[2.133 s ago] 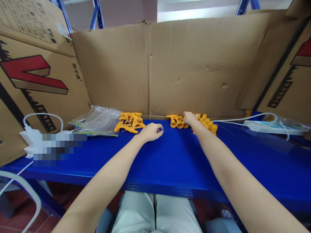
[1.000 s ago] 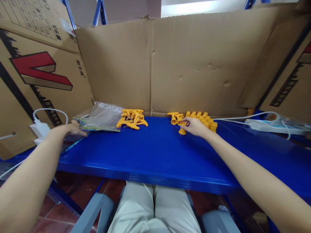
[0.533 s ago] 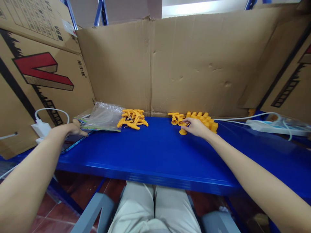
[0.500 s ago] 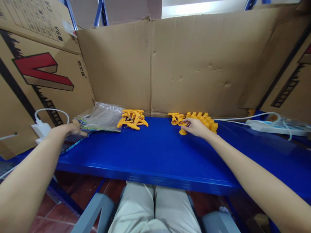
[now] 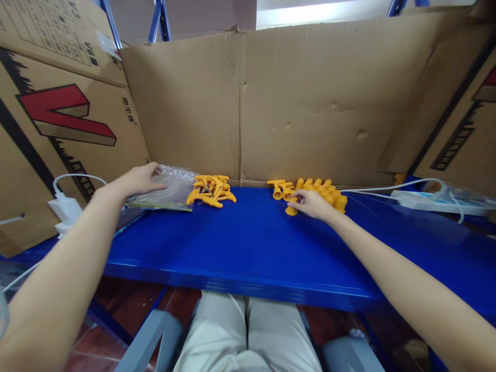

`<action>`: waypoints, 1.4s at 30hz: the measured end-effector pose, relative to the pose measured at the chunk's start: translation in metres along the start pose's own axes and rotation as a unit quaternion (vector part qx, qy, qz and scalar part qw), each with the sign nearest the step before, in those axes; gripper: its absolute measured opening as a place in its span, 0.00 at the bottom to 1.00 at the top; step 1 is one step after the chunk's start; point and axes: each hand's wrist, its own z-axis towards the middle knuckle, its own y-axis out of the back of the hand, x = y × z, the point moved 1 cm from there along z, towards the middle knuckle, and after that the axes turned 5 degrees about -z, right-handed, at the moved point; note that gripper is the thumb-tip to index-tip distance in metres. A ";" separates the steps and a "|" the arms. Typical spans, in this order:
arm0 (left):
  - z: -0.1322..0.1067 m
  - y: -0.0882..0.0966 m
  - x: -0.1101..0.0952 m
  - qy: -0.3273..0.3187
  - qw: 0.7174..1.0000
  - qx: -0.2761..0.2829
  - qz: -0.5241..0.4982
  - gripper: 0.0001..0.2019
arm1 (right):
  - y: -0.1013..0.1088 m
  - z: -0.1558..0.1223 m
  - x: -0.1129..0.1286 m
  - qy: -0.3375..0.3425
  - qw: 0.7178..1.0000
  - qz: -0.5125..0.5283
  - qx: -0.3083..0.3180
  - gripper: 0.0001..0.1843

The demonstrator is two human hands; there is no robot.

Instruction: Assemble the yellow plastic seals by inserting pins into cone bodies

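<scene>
My left hand (image 5: 143, 180) hovers over or rests on the clear plastic bags (image 5: 174, 188) at the table's left, thumb and fingers apart; contact is hard to tell. Right of the bags lies a tangle of yellow T-shaped plastic handles (image 5: 213, 192) with small chains. My right hand (image 5: 309, 203) pinches a yellow flared plastic piece (image 5: 291, 211) standing wide end down on the table; my fingers cover its top. Just behind it lie yellow T-handled pieces with flared ends (image 5: 277, 192). Several upright yellow plastic pieces (image 5: 329, 192) stand grouped beyond my right hand, partly hidden by it.
A blue table (image 5: 232, 237) is walled by cardboard at the back (image 5: 310, 103) and sides. White chargers with a cable (image 5: 65, 206) stand at the left, beside a dark flat device (image 5: 129, 218). A white power strip (image 5: 437, 201) lies at the right with cables.
My left hand has moved right and up from the dark device's edge to over the plastic bags. The bags have settled flatter. My right hand stays on the yellow flared piece.
</scene>
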 end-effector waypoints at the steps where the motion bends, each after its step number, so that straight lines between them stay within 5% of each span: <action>1: 0.001 -0.004 -0.016 -0.051 0.999 0.004 -0.013 0.26 | 0.000 0.000 0.000 -0.004 1.000 0.001 0.002 0.12; 7: 0.018 -0.050 -0.093 -0.182 0.981 0.064 -0.033 0.21 | -0.001 -0.004 0.003 -0.008 1.000 0.019 0.008 0.11; 12: 0.034 -0.078 -0.118 -0.156 0.978 0.140 0.009 0.22 | -0.001 -0.003 0.001 0.002 1.000 0.013 0.004 0.12; 18: 0.036 -0.091 -0.136 -0.131 0.984 0.110 0.047 0.18 | -0.003 -0.002 -0.001 0.007 1.000 0.006 0.007 0.10; 23: 0.039 -0.102 -0.142 -0.021 0.993 0.095 0.059 0.30 | -0.001 -0.004 0.002 -0.007 1.000 0.008 0.014 0.09; 33: 0.029 -0.075 -0.150 0.005 0.997 0.061 0.047 0.21 | -0.007 -0.005 0.004 -0.011 0.999 -0.022 0.021 0.08; 42: 0.011 -0.060 -0.165 -0.087 0.991 -0.056 -0.080 0.14 | -0.011 0.001 0.008 0.022 0.998 -0.050 -0.045 0.13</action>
